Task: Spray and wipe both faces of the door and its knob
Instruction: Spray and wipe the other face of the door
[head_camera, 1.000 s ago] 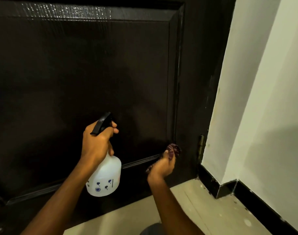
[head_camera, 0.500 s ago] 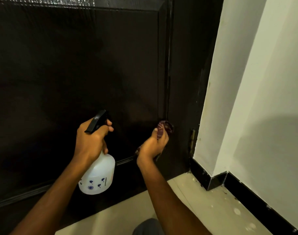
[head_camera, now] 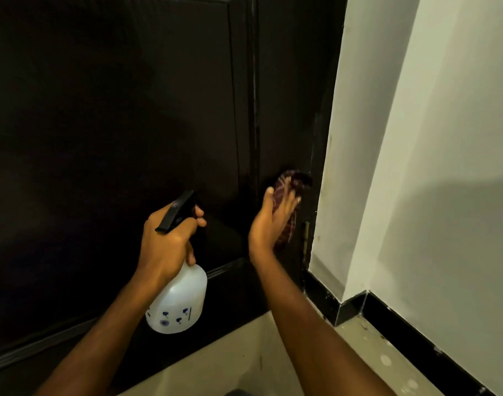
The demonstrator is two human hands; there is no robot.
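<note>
1. On my feed the dark brown panelled wooden door [head_camera: 116, 124] fills the left and centre of the view. I am looking at its lower part, down to the bottom edge.
2. The left hand [head_camera: 167, 241] is clamped round the neck of a white translucent plastic spray bottle with a black trigger head [head_camera: 178, 301]. Its fingers are curled tight, with the fingertips wrapped in front of the trigger.
3. The bottle hangs in the air in front of the door's lower rail, above the bottom edge. Its nozzle points at the door face and its body tips slightly. I cannot tell whether it touches the wood.
4. The right hand [head_camera: 273, 221] has its fingers straight and spread. The palm faces the door and presses a bunched maroon striped cloth [head_camera: 287, 190] flat against it.
5. The cloth sits on the door's right-hand upright strip, between the panel moulding and the hinge edge, near the lower right corner. Part of it bulges out above the fingertips.
6. A small brass hinge [head_camera: 306, 235] shows on that edge just beside the cloth's lower end.
7. To the right a plain white wall [head_camera: 416, 138] juts out, with a glossy black skirting strip [head_camera: 387, 318] at its foot.
8. A beige tiled floor [head_camera: 230, 364] with pale spots runs below the door's bottom edge.
</note>
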